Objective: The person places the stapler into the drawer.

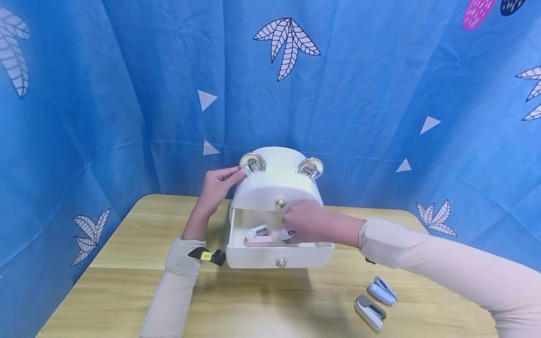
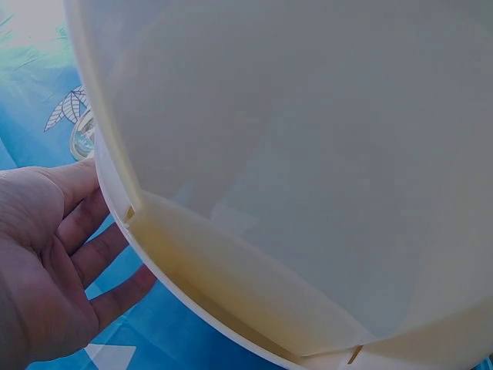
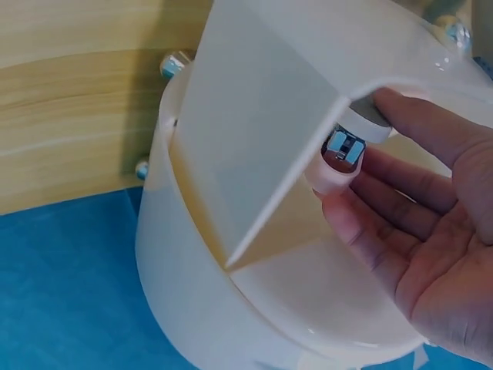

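A white two-drawer storage box with round shiny ears stands on the table, its lower drawer pulled out. My left hand rests against the box's left side near one ear; in the left wrist view its fingers touch the outer wall. Inside the drawer, my right hand pinches a small pink-and-white stapler with a grey top between thumb and fingers. From the head view my hand mostly hides that stapler. Another pink-and-white stapler lies in the drawer's left part.
To the right of the box, a blue stapler and a grey-and-white stapler lie on the wooden table. A blue patterned curtain hangs behind and around the table.
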`<state>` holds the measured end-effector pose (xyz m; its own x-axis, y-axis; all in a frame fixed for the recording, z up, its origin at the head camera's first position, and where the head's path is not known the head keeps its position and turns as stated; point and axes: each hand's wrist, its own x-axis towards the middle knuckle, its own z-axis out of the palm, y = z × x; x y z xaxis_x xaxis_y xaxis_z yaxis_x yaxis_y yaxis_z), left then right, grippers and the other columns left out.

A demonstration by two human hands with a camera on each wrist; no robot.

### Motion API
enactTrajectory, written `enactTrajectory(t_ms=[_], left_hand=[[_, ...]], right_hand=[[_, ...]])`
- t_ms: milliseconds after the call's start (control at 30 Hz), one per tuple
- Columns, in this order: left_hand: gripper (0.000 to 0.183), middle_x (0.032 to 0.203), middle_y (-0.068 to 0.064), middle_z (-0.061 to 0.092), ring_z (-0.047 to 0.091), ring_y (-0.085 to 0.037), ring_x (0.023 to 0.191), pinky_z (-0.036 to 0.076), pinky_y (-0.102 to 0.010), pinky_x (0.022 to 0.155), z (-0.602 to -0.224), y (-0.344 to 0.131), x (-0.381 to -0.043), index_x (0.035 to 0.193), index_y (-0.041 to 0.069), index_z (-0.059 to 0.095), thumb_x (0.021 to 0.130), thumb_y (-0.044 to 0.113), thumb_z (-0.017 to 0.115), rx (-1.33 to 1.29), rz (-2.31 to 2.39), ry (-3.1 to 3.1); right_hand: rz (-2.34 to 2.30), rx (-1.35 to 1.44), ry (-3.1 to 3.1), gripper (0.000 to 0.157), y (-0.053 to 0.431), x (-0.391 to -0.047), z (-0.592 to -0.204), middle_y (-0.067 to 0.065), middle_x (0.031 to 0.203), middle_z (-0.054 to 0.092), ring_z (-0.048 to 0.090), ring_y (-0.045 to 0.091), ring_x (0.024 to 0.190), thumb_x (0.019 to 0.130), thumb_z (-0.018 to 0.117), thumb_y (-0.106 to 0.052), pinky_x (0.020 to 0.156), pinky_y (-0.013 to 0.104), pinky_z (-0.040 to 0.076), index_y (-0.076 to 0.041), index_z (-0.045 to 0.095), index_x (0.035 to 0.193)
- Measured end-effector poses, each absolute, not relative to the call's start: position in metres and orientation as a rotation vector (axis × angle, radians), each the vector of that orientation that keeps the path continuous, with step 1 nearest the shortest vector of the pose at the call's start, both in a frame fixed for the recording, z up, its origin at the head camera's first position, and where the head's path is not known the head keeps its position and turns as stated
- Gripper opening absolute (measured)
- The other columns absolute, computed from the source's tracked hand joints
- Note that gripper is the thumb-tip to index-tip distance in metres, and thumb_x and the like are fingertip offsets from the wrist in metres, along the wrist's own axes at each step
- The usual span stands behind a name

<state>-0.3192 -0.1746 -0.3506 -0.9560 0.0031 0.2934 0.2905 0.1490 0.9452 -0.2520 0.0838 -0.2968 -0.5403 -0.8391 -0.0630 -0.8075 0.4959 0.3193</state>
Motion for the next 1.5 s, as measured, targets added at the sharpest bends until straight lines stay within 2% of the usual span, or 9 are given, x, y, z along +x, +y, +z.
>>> enactTrajectory(t_ms=[233,433,533,767,1000,1233,1367,1500], left_hand=[[0.043,0.129,-0.016,0.070,0.064,-0.029,0.128,0.052,-0.046,0.107,-0.351,-0.174,-0.319,0.126,0.004,0.071,0.094,0.033,0.074,-0.263,-1.918,-2.208],[0.042,0.128,-0.018,0.070,0.064,-0.030,0.127,0.052,-0.047,0.108,-0.348,-0.175,-0.318,0.126,0.003,0.071,0.095,0.032,0.073,-0.282,-1.913,-2.210],[0.043,0.129,-0.018,0.070,0.064,-0.030,0.127,0.051,-0.047,0.108,-0.347,-0.176,-0.317,0.127,0.003,0.071,0.096,0.033,0.073,-0.282,-1.910,-2.209],[0.043,0.129,-0.017,0.070,0.065,-0.030,0.127,0.052,-0.047,0.107,-0.346,-0.176,-0.318,0.127,0.004,0.071,0.095,0.033,0.073,-0.275,-1.907,-2.214],[0.045,0.131,-0.016,0.069,0.064,-0.031,0.128,0.051,-0.048,0.108,-0.345,-0.176,-0.316,0.128,0.005,0.070,0.095,0.035,0.074,-0.265,-1.912,-2.225],[0.044,0.129,-0.017,0.071,0.065,-0.030,0.126,0.052,-0.047,0.107,-0.347,-0.176,-0.318,0.127,0.004,0.071,0.095,0.034,0.073,-0.285,-1.905,-2.205],[0.045,0.130,-0.017,0.070,0.065,-0.030,0.127,0.052,-0.047,0.107,-0.349,-0.176,-0.319,0.127,0.005,0.071,0.095,0.035,0.074,-0.279,-1.910,-2.210],[0.045,0.131,-0.016,0.069,0.064,-0.030,0.128,0.052,-0.047,0.107,-0.349,-0.177,-0.320,0.127,0.004,0.070,0.094,0.035,0.074,-0.278,-1.922,-2.206]], right_hand=[[-0.503,1.416,-2.682,0.022,0.081,-0.248,-0.301,-0.004,0.073,0.072,0.057,0.013,0.063,0.078,0.086,-0.035,0.060,0.028,0.048,-0.018,0.072,0.076],[-0.492,1.424,-2.582,0.016,0.082,-0.248,-0.301,-0.005,0.065,0.067,0.051,0.011,0.058,0.081,0.080,-0.020,0.053,0.025,0.044,-0.018,0.068,0.071],[-0.458,1.439,-2.535,0.013,0.084,-0.250,-0.301,-0.005,0.065,0.068,0.051,0.009,0.056,0.082,0.078,-0.018,0.051,0.022,0.044,-0.018,0.069,0.072],[-0.335,1.472,-2.565,0.012,0.088,-0.251,-0.293,-0.003,0.075,0.074,0.062,0.012,0.064,0.078,0.085,-0.022,0.061,0.024,0.051,-0.016,0.075,0.082],[-0.218,1.490,-2.670,0.015,0.089,-0.249,-0.279,-0.003,0.078,0.074,0.058,0.012,0.066,0.078,0.085,-0.020,0.064,0.026,0.051,-0.013,0.077,0.088],[0.135,1.437,-2.788,0.023,0.098,-0.237,-0.266,0.003,0.102,0.078,0.073,0.017,0.090,0.085,0.083,-0.019,0.076,0.030,0.060,-0.012,0.078,0.106],[0.488,1.430,-2.771,0.021,0.109,-0.228,-0.267,0.001,0.100,0.078,0.072,0.011,0.086,0.088,0.080,-0.019,0.077,0.026,0.060,-0.010,0.078,0.108],[0.909,1.419,-2.768,0.016,0.120,-0.217,-0.276,-0.003,0.098,0.079,0.071,0.003,0.082,0.092,0.076,-0.019,0.075,0.026,0.061,-0.013,0.078,0.107]])
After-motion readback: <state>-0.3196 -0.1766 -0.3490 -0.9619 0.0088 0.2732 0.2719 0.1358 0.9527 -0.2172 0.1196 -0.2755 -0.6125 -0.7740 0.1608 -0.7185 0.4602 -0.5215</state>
